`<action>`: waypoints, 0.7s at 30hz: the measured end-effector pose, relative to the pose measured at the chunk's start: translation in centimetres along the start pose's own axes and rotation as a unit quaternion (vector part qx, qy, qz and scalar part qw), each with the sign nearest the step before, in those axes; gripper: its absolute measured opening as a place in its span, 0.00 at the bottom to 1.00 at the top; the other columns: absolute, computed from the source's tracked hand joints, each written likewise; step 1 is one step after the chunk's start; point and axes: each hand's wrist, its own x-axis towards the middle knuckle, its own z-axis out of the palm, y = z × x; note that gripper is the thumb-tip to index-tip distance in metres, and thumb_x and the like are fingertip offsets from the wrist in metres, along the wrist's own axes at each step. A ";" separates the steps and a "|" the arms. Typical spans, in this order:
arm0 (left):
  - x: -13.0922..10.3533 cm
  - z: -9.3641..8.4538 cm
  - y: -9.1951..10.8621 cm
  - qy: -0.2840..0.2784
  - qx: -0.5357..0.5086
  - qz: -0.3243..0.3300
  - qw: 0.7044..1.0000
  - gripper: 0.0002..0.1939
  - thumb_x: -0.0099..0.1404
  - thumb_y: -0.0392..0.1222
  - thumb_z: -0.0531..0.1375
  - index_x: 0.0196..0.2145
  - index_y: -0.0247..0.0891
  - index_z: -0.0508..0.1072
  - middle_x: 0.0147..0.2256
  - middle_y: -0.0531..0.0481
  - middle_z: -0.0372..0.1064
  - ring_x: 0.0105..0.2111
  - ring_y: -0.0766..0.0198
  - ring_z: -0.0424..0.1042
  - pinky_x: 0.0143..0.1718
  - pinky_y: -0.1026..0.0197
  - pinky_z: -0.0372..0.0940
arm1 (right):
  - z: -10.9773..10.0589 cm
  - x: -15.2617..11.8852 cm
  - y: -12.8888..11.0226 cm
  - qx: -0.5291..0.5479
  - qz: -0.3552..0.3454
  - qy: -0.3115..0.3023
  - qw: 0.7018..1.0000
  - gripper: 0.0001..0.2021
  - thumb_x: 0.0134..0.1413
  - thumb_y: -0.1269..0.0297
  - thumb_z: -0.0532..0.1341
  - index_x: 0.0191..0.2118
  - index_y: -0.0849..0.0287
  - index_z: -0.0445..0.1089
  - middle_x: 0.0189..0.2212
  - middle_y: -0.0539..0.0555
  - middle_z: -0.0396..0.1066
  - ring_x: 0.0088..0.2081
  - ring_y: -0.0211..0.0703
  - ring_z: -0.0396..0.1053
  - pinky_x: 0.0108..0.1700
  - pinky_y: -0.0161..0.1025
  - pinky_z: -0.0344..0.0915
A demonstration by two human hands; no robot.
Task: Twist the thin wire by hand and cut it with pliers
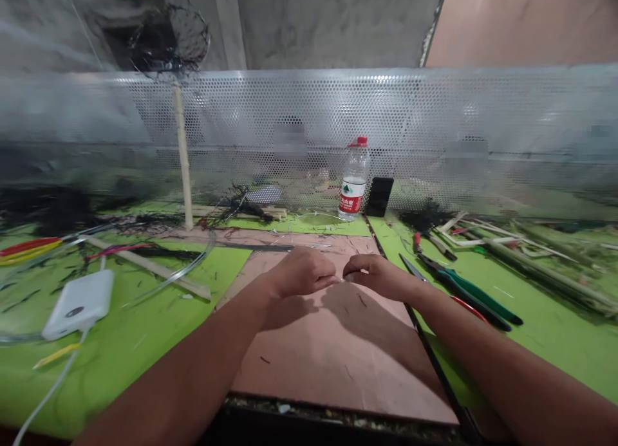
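Facing each other above a pink board (pixel 338 369) set among green sections of tabletop (pixel 149 333), the left hand (pixel 305 271) and right hand (pixel 379 276) nearly meet, their shadows falling on the board. On both, the fingers are curled inward with little gap visible; a small pale piece (pixel 340 280) shows between the two sets of fingertips, too small to identify, and whether either hand grips it cannot be told. Beyond the hands, a water bottle (pixel 353 192) with a red cap stands upright just beside a black rectangular slab (pixel 380 196). To the right, near the forearm, lie green-handled pliers (pixel 476 295). To the left, a white device (pixel 81 303) with a cable attached rests near a flat wooden strip (pixel 149 267); farther back, a pale pole (pixel 182 156) rises upright before a perforated panel (pixel 309 111).
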 end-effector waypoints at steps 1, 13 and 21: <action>0.0 0.0 0.0 -0.004 -0.005 0.001 1.000 0.18 0.65 0.48 0.51 0.25 0.37 0.72 0.23 0.51 0.70 0.25 0.67 0.66 0.26 0.64 0.52 | 0.0 0.0 -0.1 -0.002 0.000 0.006 1.000 0.07 0.51 0.72 0.56 0.31 0.59 0.72 0.29 0.52 0.73 0.31 0.38 0.68 0.35 0.35 0.64; 0.3 0.1 0.3 0.005 -0.080 -0.039 0.996 0.13 0.65 0.44 0.52 0.34 0.41 0.76 0.31 0.52 0.75 0.30 0.66 0.71 0.31 0.66 0.57 | 0.5 0.2 1.0 -0.164 -0.140 0.083 0.973 0.09 0.57 0.72 0.53 0.33 0.61 0.70 0.29 0.55 0.71 0.35 0.41 0.64 0.39 0.39 0.61; 0.4 -0.2 0.4 -0.021 -0.041 -0.064 0.997 0.14 0.64 0.47 0.52 0.30 0.41 0.75 0.28 0.53 0.74 0.27 0.67 0.69 0.28 0.65 0.53 | 0.5 0.2 0.4 -0.237 -0.175 0.097 0.951 0.09 0.57 0.73 0.52 0.31 0.62 0.69 0.27 0.55 0.69 0.33 0.41 0.62 0.38 0.40 0.58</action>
